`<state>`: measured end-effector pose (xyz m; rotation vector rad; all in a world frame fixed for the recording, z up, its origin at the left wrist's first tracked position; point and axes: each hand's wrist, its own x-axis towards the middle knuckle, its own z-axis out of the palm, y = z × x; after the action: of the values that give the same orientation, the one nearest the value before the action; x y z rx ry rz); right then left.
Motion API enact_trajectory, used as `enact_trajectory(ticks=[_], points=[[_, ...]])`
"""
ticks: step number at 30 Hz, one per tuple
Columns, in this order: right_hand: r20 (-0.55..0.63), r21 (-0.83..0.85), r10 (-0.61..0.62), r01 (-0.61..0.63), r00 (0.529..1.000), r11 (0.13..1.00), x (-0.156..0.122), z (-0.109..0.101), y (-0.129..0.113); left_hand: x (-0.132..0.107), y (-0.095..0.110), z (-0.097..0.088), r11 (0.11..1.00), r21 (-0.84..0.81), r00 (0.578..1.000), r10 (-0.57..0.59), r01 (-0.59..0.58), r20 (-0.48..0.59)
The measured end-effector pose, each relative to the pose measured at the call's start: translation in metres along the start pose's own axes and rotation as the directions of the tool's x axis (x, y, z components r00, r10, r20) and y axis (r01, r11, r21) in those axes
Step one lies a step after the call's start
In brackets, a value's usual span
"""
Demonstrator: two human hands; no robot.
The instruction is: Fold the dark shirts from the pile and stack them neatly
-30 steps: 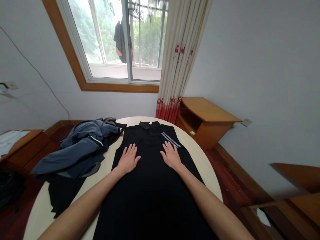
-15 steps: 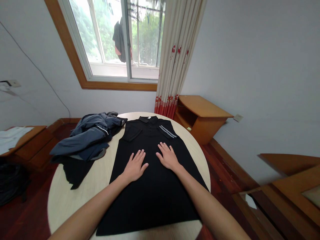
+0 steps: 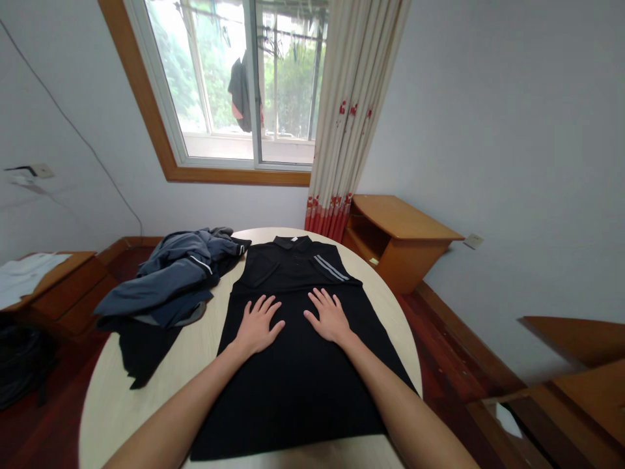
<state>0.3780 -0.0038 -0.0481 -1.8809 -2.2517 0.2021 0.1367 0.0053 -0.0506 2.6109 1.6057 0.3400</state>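
A black polo shirt (image 3: 297,384) with grey shoulder stripes lies flat on a round pale wooden table (image 3: 141,397), collar away from me and sleeves folded in. My left hand (image 3: 257,324) rests palm down on the shirt's middle, fingers spread. My right hand (image 3: 328,315) lies flat beside it, a little to the right, fingers also spread. Neither hand holds anything.
A heap of grey-blue and black clothes (image 3: 168,283) lies on the table's left side. A wooden corner cabinet (image 3: 398,238) stands at the back right beside a curtain (image 3: 346,124). A low wooden unit (image 3: 53,286) sits at the left, more wooden furniture (image 3: 566,384) at the right.
Both hands slid from near the shirt's shoulders down toward its middle, and stayed flat. The view shifted, so the shirt's bottom hem shows.
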Motion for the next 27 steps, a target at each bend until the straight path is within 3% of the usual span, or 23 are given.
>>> enact_trajectory(ticks=[4,6,10,12,15,21,24,27], points=[[-0.112,0.006,0.038,-0.038,0.993,0.999,0.032,-0.013,0.003,0.043,-0.011,-0.015,0.999,-0.012,0.989,-0.04,0.039,-0.145],[-0.159,0.007,0.115,-0.116,0.981,0.993,0.055,-0.018,0.01,0.073,-0.024,-0.017,0.996,0.008,0.981,-0.091,0.094,-0.17],[0.008,0.006,0.321,-0.321,0.947,0.947,0.103,-0.018,0.035,0.133,-0.062,-0.003,0.964,0.042,0.964,-0.263,0.262,0.03],[0.093,0.01,0.358,-0.361,0.929,0.933,0.124,-0.016,0.048,0.157,-0.079,0.007,0.956,0.058,0.947,-0.293,0.288,0.131],[0.141,0.029,0.371,-0.379,0.918,0.925,0.153,-0.015,0.062,0.184,-0.097,0.017,0.957,0.074,0.938,-0.29,0.281,0.189],[0.137,0.0,0.361,-0.365,0.922,0.931,0.19,-0.011,0.075,0.218,-0.115,0.02,0.96,0.1,0.943,-0.276,0.261,0.185],[0.018,-0.024,0.351,-0.351,0.936,0.936,0.194,-0.007,0.073,0.226,-0.118,0.015,0.959,0.119,0.944,-0.275,0.257,0.18],[-0.155,-0.059,0.3,-0.312,0.941,0.948,0.186,-0.006,0.059,0.219,-0.103,0.013,0.957,0.146,0.95,-0.273,0.252,0.151]])
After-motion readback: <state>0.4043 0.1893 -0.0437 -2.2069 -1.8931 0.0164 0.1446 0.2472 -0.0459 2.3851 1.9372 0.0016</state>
